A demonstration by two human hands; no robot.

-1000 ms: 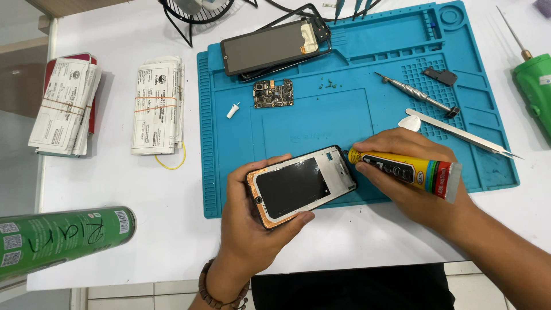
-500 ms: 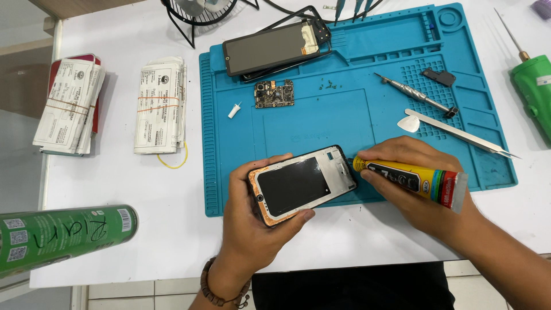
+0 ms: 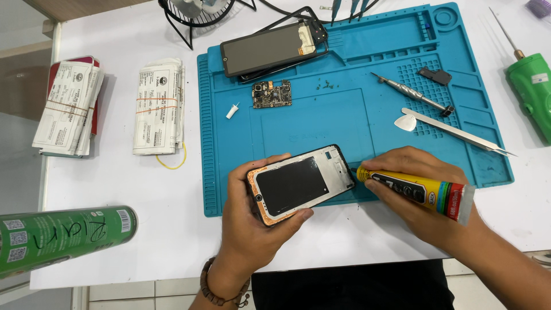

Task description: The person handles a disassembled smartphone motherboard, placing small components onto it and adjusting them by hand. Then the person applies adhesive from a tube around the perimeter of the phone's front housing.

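Black phone frame [image 3: 301,186] with an orange-edged back, held over the blue silicone work mat's [image 3: 344,123] near edge.
Left hand [image 3: 252,221] grasps it, fingers wrapping both long sides; right hand [image 3: 416,195] clenches a yellow glue tube [image 3: 416,192], nozzle touching the frame's right end.

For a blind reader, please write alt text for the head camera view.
The left hand holds an open phone frame while the right hand presses a yellow glue tube to its edge, over a blue work mat.

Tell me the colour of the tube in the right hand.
Yellow tube with a red end, best seen in the head view.
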